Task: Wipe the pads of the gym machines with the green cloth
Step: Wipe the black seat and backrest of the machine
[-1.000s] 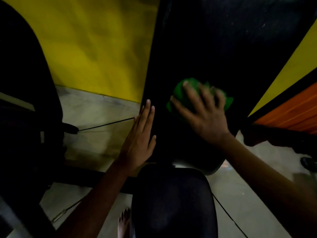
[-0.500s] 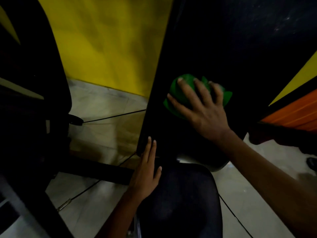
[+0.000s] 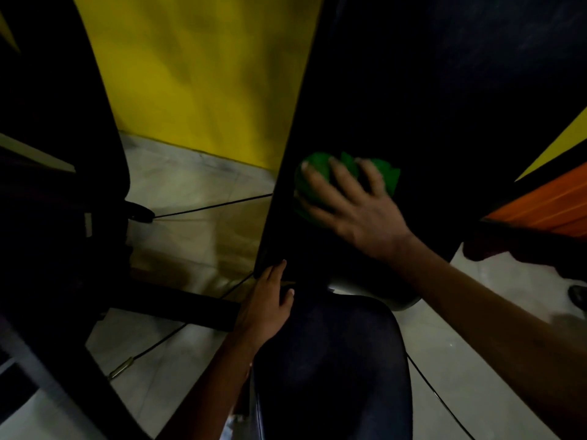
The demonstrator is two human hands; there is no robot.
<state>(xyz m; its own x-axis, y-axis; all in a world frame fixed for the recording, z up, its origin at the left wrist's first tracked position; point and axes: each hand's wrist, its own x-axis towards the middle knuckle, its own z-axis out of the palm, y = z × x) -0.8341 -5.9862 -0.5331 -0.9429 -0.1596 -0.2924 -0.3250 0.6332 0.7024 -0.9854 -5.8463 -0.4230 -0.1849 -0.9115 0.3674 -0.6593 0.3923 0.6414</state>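
Note:
The green cloth (image 3: 317,176) lies bunched against the lower part of the tall black back pad (image 3: 413,106). My right hand (image 3: 355,204) presses on the cloth with fingers spread and nearly straight. Below it sits the dark seat pad (image 3: 330,369). My left hand (image 3: 266,303) rests flat at the seat pad's upper left corner, its fingertips touching the bottom left edge of the back pad.
A yellow wall (image 3: 197,74) stands behind the machine. Another dark machine frame (image 3: 54,185) fills the left side. Thin black cables (image 3: 209,206) cross the pale tiled floor (image 3: 190,185). An orange panel (image 3: 546,201) shows at the right edge.
My left hand slid down from the back pad's left edge to the seat pad's corner. My right hand, with the cloth, shifted slightly left and down on the back pad.

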